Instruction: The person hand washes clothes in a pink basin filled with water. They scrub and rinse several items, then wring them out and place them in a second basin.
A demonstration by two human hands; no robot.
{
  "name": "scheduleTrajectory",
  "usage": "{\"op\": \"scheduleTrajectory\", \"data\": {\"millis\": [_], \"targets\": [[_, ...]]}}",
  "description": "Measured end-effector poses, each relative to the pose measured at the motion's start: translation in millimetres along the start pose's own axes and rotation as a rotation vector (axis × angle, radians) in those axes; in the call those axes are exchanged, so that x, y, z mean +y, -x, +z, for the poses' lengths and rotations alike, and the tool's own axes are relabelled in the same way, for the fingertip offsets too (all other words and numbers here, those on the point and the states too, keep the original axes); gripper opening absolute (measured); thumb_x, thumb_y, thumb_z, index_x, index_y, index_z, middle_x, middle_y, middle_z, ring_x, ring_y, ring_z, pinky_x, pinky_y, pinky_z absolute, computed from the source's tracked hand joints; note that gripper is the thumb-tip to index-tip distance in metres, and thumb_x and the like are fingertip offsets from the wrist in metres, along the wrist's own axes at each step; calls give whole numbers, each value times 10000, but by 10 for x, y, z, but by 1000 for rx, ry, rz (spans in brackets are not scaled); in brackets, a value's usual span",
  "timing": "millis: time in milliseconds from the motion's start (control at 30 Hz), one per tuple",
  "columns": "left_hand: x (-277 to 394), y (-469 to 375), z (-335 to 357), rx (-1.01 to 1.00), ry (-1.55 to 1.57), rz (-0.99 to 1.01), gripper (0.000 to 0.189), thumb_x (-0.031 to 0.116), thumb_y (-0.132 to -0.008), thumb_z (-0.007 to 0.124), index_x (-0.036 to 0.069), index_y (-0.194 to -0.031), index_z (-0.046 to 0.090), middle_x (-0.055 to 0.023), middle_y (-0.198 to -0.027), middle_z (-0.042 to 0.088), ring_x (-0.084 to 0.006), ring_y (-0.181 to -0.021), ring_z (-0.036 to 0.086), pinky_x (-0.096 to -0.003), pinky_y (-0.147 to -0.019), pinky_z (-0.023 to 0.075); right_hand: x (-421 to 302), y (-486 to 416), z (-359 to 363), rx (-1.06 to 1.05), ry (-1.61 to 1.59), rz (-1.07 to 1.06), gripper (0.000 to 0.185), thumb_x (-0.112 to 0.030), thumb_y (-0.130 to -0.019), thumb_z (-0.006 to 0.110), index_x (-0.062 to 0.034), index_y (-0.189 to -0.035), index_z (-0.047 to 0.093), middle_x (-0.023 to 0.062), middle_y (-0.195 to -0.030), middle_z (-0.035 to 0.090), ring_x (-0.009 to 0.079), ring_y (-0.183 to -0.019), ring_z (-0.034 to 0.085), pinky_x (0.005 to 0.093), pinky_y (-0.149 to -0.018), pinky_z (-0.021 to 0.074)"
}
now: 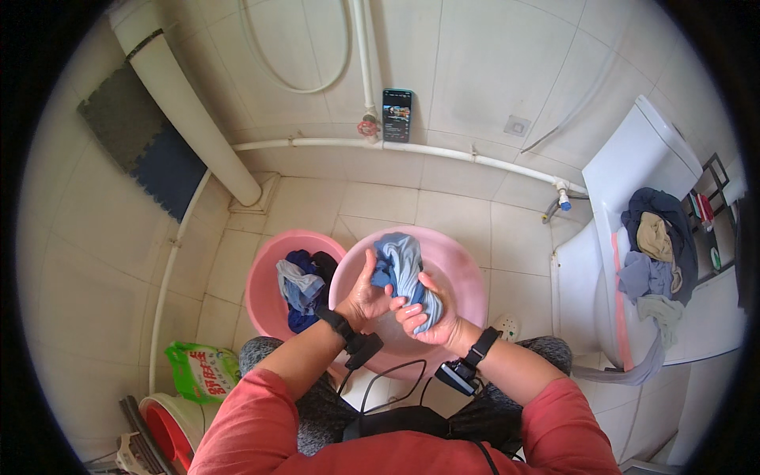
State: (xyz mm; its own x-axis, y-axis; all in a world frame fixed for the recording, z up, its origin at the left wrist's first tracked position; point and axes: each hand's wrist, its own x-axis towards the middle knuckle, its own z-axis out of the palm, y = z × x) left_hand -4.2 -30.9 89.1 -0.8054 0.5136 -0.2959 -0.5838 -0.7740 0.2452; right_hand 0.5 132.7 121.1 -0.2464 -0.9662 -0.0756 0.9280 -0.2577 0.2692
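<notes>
A twisted light-blue cloth garment (pixel 404 267) is held above a large pink plastic basin (pixel 466 273), which has cloudy water in its bottom. My right hand (pixel 430 314) is closed around the garment's lower end. Beside its left edge is my left hand (pixel 366 295), palm turned up and fingers apart; whether its fingertips press on the cloth is unclear. Both hands look wet. A smaller pink basin (pixel 261 285) stands against the large one on the left and holds dark blue and light-blue wet clothes (pixel 303 288).
Clothes (pixel 653 249) lie piled on the white toilet (pixel 644 148) at right. A phone (pixel 397 116) leans on the wall above a white pipe (pixel 332 143). At lower left are a green detergent bag (pixel 205 373) and a bucket (pixel 155 404). Cables hang from both wrist devices.
</notes>
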Motion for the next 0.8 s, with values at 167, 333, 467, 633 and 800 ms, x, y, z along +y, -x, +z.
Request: {"op": "scheduleTrajectory", "data": {"millis": [167, 333, 467, 633, 800], "targets": [[-12, 45, 205, -214, -87, -102, 591, 461, -795, 560, 12, -1165, 459, -104, -1006, 592, -185, -831, 607, -224, -536, 530, 83, 26, 12, 22, 145, 27, 604, -338, -759, 651, 10, -1178, 389, 56, -891, 459, 110, -656, 458, 209, -524, 397], [72, 76, 423, 168, -583, 141, 327, 198, -765, 601, 33, -1035, 517, -76, -881, 591, -167, -701, 589, -211, -415, 470, -52, 55, 71, 226, 427, 16, 439, -244, -772, 648, 0, -1084, 458, 57, -869, 504, 99, -660, 491, 189, -470, 397], [-4, -12, 390, 195, -635, 303, 348, 58, -703, 612, 30, -1030, 497, -65, -866, 554, -163, -711, 565, -283, -628, 494, -133, 20, 10, 511, 866, -13, 346, -239, -751, 663, -33, -966, 487, 54, -822, 535, 101, -636, 527, 201, -439, 407], [-226, -188, 92, 380, -803, 414, 466, -16, -652, 605, 36, -1075, 417, -92, -916, 524, -201, -831, 546, -331, -720, 488, -78, -107, -295, 826, 1537, -215, 436, -236, -677, 682, -3, -990, 488, 105, -827, 568, 199, -699, 565, 302, -547, 464], [-384, -261, -200, 541, -1152, 528, 489, 14, -639, 636, 19, -1071, 406, -108, -942, 519, -223, -862, 538, -337, -766, 456, -54, -183, -627, 1036, 2024, -345, 530, -239, -595, 684, 30, -1010, 493, 241, -921, 581, 392, -857, 565, 398, -733, 454]]}}
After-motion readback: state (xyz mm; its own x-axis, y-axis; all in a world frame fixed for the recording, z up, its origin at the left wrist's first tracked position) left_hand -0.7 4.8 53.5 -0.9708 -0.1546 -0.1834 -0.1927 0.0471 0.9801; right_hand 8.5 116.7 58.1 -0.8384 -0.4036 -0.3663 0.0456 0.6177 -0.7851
